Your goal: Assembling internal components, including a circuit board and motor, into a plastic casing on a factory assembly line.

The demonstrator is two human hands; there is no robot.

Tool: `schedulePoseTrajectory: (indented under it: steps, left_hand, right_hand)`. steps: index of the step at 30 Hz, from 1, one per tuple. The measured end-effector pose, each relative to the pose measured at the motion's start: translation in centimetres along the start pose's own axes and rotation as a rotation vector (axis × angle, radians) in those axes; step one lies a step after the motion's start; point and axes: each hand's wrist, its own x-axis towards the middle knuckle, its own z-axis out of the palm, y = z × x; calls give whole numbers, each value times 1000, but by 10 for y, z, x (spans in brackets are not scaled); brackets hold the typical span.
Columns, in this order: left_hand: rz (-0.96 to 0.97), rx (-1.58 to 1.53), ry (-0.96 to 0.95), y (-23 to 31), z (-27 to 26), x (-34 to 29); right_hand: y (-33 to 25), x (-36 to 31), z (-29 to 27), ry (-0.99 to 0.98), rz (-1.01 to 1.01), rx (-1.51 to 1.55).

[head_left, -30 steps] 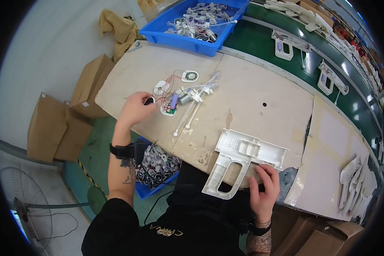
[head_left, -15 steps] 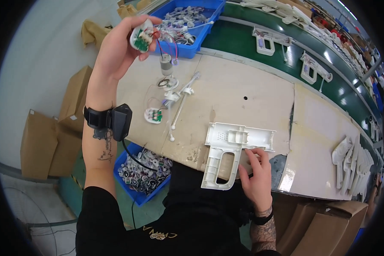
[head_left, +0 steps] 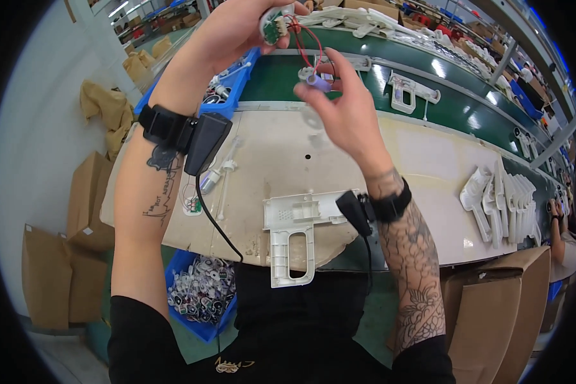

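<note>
Hands apart, both raised. Left hand [head_left: 240,29] clamped on a green circuit board [head_left: 275,29]; red wires [head_left: 316,43] lead right to a purple cylinder [head_left: 320,83] between right hand's [head_left: 349,112] thumb and fingers — grip unclear. White pistol-shaped shell [head_left: 276,246] at surface's [head_left: 262,153] near edge.

Beyond the left edge of the tabletop [head_left: 269,166] stands a pale wall [head_left: 41,121], along the far edge a green conveyor [head_left: 272,83], below the near edge green floor [head_left: 379,312].
</note>
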Motion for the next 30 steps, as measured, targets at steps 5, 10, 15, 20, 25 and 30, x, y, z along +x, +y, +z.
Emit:
schedulePoseTrajectory:
  steps: [5, 10, 15, 20, 25, 30]
  left_hand:
    - [39, -110, -7, -4, 13, 20]
    - [26, 13, -83, -20, 28, 2]
    - [15, 229, -91, -35, 60, -10]
    - [-211, 265, -30, -39, 86, -13]
    - [-297, 178, 109, -40, 83, -18]
    - [-323, -248, 329, -36, 81, -12]
  right_hand:
    - [18, 32, -29, -61, 235, 1]
    - [47, 22, -55, -150, 405, 352]
    - [79, 16, -55, -255, 670, 389]
    - [112, 18, -16, -433, 444, -74]
    - [77, 12, -20, -31, 434, 43]
    - [-9, -60, -8, -447, 570, 452]
